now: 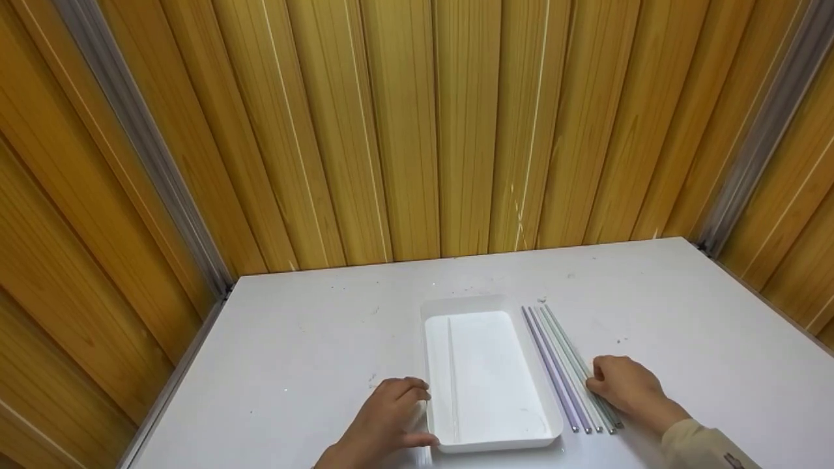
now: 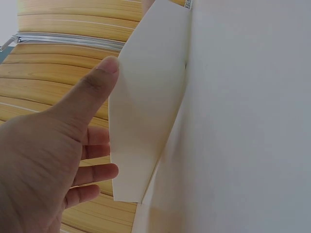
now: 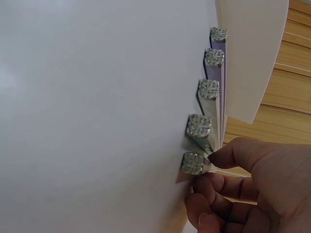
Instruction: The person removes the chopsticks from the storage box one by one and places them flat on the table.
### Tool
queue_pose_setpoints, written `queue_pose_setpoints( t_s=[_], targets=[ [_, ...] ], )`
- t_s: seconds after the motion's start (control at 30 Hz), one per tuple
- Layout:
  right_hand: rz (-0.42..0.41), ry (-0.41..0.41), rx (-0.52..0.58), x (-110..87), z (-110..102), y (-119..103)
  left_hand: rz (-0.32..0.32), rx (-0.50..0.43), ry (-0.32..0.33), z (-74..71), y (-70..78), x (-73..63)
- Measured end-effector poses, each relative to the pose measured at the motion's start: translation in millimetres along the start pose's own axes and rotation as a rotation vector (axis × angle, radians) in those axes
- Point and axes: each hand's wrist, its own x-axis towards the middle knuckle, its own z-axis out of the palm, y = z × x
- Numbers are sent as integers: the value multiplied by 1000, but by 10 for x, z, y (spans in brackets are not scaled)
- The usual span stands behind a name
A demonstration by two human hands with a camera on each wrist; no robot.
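Observation:
A white rectangular tray [image 1: 492, 378] lies on the table, a thin lengthwise ridge along its left side. My left hand [image 1: 394, 417] is at its near left corner, thumb touching the wall and fingers loosely extended. The left wrist view shows this thumb against the tray's wall [image 2: 146, 102]. Right of the tray several slim chopsticks [image 1: 563, 384] lie side by side, purple, whitish and pale green, with glittery square ends [image 3: 209, 90] towards me. My right hand [image 1: 629, 387] pinches the outermost green chopstick [image 3: 193, 163] between thumb and forefinger near that end.
The white table [image 1: 313, 352] carries a few small specks. Wood-patterned panels [image 1: 404, 130] stand behind it and on both sides, with metal posts [image 1: 156, 156] at the corners. The tray's right wall is close to the purple chopsticks.

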Motion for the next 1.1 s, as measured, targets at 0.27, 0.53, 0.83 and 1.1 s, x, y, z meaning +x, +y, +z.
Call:
queue_pose_setpoints(
  t_s=[0.27,0.53,0.83,1.1],
  targets=[
    [1,2,15,-20,-29,-9,9,24,-6,5,6,1],
    [-9,18,-5,-26,-77,-40,8,-1,-10,-4,6,14],
    [-4,9,-27,1,-117,-96,14,20,-6,-2,-2,-4],
    [-33,30,-6,-23,-198,-208,7,19,-11,-3,2,-1]
  ],
)
